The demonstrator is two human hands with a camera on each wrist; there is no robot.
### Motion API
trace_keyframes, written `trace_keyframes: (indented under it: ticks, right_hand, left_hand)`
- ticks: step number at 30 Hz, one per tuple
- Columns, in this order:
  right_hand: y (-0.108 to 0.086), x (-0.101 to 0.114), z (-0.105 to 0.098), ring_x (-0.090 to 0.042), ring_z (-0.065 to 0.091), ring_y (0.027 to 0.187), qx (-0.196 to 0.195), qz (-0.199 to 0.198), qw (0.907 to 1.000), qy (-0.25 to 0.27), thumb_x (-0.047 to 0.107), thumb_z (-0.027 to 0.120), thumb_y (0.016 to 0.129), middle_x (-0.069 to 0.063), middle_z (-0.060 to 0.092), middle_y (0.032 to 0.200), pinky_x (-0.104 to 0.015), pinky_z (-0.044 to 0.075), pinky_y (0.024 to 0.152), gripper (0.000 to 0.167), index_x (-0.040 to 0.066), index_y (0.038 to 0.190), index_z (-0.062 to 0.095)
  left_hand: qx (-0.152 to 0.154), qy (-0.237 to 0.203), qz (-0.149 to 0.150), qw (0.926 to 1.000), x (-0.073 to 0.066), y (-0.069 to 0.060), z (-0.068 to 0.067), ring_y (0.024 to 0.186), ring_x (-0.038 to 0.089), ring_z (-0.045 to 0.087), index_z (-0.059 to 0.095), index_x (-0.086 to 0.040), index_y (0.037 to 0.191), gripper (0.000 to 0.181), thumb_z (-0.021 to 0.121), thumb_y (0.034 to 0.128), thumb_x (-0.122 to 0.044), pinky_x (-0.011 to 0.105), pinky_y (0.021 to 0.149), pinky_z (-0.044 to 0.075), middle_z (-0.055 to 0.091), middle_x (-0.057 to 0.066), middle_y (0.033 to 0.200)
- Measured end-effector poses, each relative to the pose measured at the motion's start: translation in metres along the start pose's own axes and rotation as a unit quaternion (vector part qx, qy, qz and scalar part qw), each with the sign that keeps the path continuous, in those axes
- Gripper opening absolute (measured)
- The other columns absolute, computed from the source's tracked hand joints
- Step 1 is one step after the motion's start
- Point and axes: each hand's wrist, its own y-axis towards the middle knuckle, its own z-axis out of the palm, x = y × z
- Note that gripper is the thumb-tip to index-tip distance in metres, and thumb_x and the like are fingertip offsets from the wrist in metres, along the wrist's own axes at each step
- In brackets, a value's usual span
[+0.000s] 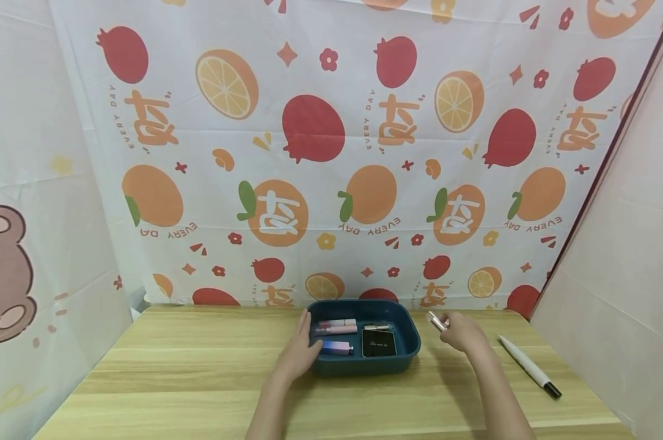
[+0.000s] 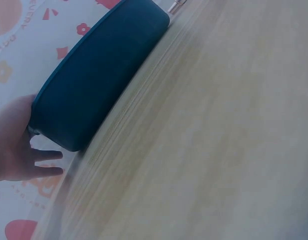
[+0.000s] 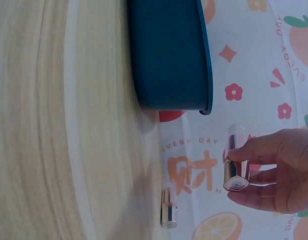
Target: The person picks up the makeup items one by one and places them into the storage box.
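Wooden table point(image 1: 188, 373) | right hand point(image 1: 465, 333) pinches tube point(image 1: 434, 320) | left hand point(image 1: 298, 354), straight-fingered, touches bin point(image 1: 364, 366) | white pen point(image 1: 528, 365), second tube point(image 3: 168, 215) nearby

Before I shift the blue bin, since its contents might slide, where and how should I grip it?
Probably grip the blue bin by both short ends: the left hand touches the left end; the right hand, after setting down its tube, should come from the right. The bin sits upright and open-topped, so thumbs can hook inside, fingers outside.
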Motion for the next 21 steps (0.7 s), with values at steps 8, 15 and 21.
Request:
trace_keyframes:
  ticks: [8,15,21]
  right_hand:
    - [0.002,0.013,0.0,-0.02,0.051,0.066,-0.011,-0.023,0.9997,0.003,-0.003,0.061,0.07,-0.006,0.058,0.076,-0.036,0.044,0.058,0.029,-0.004,0.099,0.061]
    - [0.004,0.019,0.003,-0.02,0.053,0.068,-0.015,-0.03,0.9994,0.006,-0.004,0.061,0.071,-0.007,0.061,0.081,-0.036,0.045,0.059,0.029,-0.004,0.1,0.061]
    - [0.006,0.024,0.007,-0.02,0.053,0.067,-0.018,-0.038,0.9991,0.001,-0.004,0.063,0.07,-0.007,0.06,0.079,-0.035,0.045,0.058,0.028,-0.003,0.098,0.062]
  left_hand:
    - [-0.003,0.0,0.001,1.0,-0.001,0.001,-0.001,0.132,0.038,0.019,0.016,0.007,0.143,0.066,0.05,0.0912,-0.015,0.053,0.103,0.021,0.008,0.02,0.15]
    - [-0.003,0.003,0.009,0.9999,0.001,0.0,0.001,0.132,0.039,0.018,0.016,0.008,0.142,0.066,0.051,0.0911,-0.015,0.052,0.103,0.021,0.009,0.021,0.15]
    - [-0.005,0.005,0.012,0.9999,0.002,-0.001,0.002,0.132,0.039,0.018,0.016,0.008,0.142,0.066,0.051,0.0908,-0.015,0.052,0.103,0.02,0.009,0.021,0.149]
